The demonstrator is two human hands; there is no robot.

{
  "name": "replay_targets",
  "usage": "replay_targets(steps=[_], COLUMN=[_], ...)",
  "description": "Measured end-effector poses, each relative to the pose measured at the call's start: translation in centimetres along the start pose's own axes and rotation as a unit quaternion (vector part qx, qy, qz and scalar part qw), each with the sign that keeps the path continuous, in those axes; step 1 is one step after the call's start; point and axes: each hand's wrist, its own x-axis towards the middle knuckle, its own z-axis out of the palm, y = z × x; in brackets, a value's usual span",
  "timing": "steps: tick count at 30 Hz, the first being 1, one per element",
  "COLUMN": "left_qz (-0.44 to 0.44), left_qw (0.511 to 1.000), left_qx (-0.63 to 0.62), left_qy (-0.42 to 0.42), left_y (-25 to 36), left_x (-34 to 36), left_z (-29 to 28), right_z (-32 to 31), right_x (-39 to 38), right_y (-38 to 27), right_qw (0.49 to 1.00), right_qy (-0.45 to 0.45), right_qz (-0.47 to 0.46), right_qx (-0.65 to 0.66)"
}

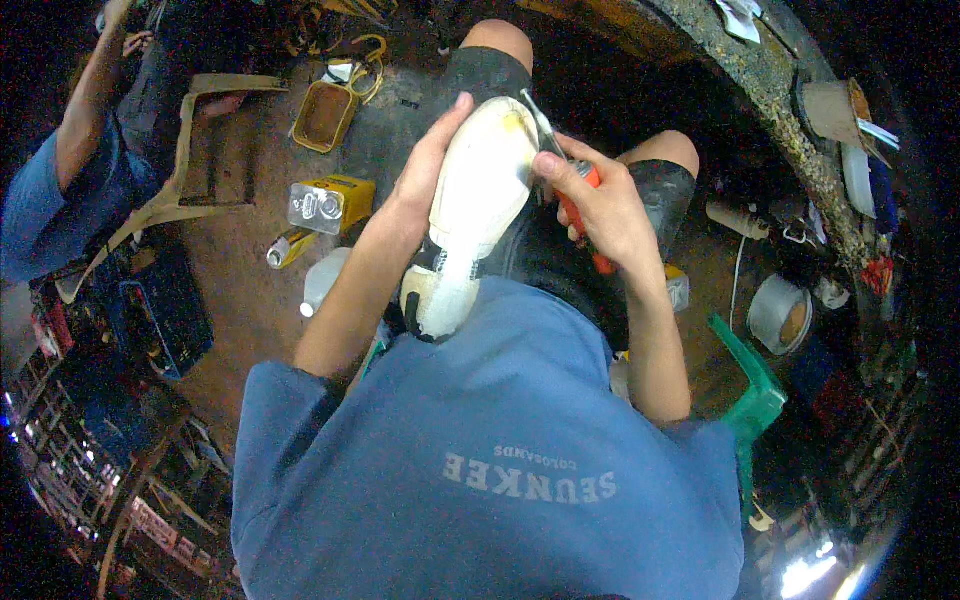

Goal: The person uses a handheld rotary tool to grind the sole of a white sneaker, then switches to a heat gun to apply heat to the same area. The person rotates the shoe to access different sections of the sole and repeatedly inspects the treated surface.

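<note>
A shoe (480,195) is held sole up over my lap, its toe pointing away from me and its heel close to my shirt. The sole is whitish, with a yellow stain and a dark smudge near the toe. My left hand (425,165) is closed around the left side of its forefoot, thumb along the edge. My right hand (605,205) grips what look like red-handled pliers (582,185). Their slim metal end lies along the right edge of the toe, and my right thumb is against the sole's edge. Fingers partly hide the handles.
On the floor to the left are a yellow can (350,195), a brown tray (325,115) and a blue crate (165,315). A beige chair (180,170) and a co-worker's arm (85,130) are farther left. At right are a metal tin (778,315) and a green chair part (755,395).
</note>
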Motion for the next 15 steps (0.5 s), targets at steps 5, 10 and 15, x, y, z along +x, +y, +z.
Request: replay_targets(steps=[5, 10, 15], left_qz=[0.021, 0.036, 0.03], left_qw=[1.0, 0.999, 0.999], left_qx=[0.014, 0.03, 0.009], left_qy=[-0.007, 0.0, 0.012], left_y=[-0.1, -0.1, 0.3], left_x=[-0.4, -1.1, -1.3], left_z=[-0.2, -0.3, -0.6], right_z=[1.5, 2.1, 2.3], right_x=[-1.5, -1.8, -0.7], right_y=[-0.1, -0.4, 0.2], right_qw=[0.979, 0.968, 0.978], right_qy=[0.06, 0.076, 0.061], right_qz=[-0.132, -0.126, -0.119], right_qx=[-0.145, -0.202, -0.161])
